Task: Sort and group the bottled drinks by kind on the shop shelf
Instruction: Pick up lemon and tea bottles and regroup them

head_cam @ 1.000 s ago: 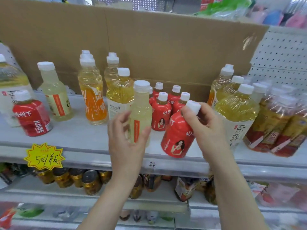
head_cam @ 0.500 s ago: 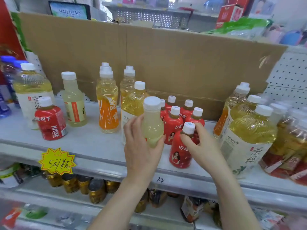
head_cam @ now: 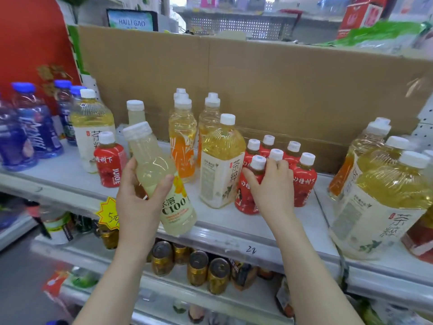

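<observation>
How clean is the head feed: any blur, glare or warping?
Head view: centre sharp, C100 label on the pale bottle legible; blue-capped bottles at left smeared; shelf edge bowed by the wide lens; light soft, only small glints on the big tea bottle.

A: Item one, upper left?
B: Screen [head_cam: 132, 21]: "HAILI GAO".
A: Bottles?
B: Tilted pale bottle [head_cam: 161, 181], lower centre: "C100", Chinese characters above it. Small red bottle [head_cam: 110, 164], left: "JUICE" and "桂树下". Rear red bottle [head_cam: 304, 181], centre right: "桂树下". Front red bottle [head_cam: 243, 202]: lettering partly covered. Large yellow bottle [head_cam: 221, 165], centre: "茶粹". Right large bottle [head_cam: 384, 207]: the same.
A: Shelf?
B: Shelf edge [head_cam: 222, 240]: handwritten "22". Yellow star tag [head_cam: 106, 213], lower left: "5", rest covered. Blue bottles [head_cam: 35, 132], far left: lettering blurred.
</observation>
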`<state>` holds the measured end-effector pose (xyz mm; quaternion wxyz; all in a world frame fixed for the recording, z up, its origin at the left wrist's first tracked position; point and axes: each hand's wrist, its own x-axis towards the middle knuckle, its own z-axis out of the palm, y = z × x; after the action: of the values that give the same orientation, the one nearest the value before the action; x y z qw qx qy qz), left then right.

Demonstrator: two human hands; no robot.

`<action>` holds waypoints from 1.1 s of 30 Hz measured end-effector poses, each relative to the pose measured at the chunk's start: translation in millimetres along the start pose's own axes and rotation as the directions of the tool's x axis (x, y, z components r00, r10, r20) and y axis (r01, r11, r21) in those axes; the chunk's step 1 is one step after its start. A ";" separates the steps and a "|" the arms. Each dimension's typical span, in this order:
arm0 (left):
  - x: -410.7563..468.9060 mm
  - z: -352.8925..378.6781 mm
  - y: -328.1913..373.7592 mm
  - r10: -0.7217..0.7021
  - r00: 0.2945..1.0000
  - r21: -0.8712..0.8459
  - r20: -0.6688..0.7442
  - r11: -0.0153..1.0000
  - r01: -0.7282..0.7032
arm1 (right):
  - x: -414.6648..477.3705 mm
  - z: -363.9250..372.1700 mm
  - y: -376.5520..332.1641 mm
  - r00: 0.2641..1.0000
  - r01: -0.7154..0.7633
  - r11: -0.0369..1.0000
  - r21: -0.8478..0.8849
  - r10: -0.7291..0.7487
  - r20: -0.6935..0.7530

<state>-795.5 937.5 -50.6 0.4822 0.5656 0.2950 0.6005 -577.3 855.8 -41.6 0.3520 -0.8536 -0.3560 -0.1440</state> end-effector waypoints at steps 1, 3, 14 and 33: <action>-1.3 -3.3 1.3 0.006 1.000 -0.002 0.007 1.000 -0.006 | -0.7 -3.0 -2.5 1.000 0.013 1.000 -0.013 -0.013 -0.016; -2.3 -8.4 3.2 0.014 1.000 0.003 0.023 1.000 -0.014 | -0.4 -15.3 -15.3 0.992 0.107 0.993 0.060 -0.103 -0.067; -4.3 -28.2 -0.2 0.016 0.998 0.023 0.058 1.000 -0.017 | 23.8 -1.8 -92.0 0.980 0.168 0.986 0.012 -0.168 0.107; 2.0 -42.6 -25.0 -0.258 0.934 -0.363 0.249 0.869 0.336 | -11.9 26.0 -75.5 0.975 -0.124 0.750 0.649 -0.030 0.220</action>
<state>-830.2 956.5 -80.2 0.7005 0.4578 0.2018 0.5088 -639.3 905.7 -28.3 0.5927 -0.6938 -0.3982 0.0936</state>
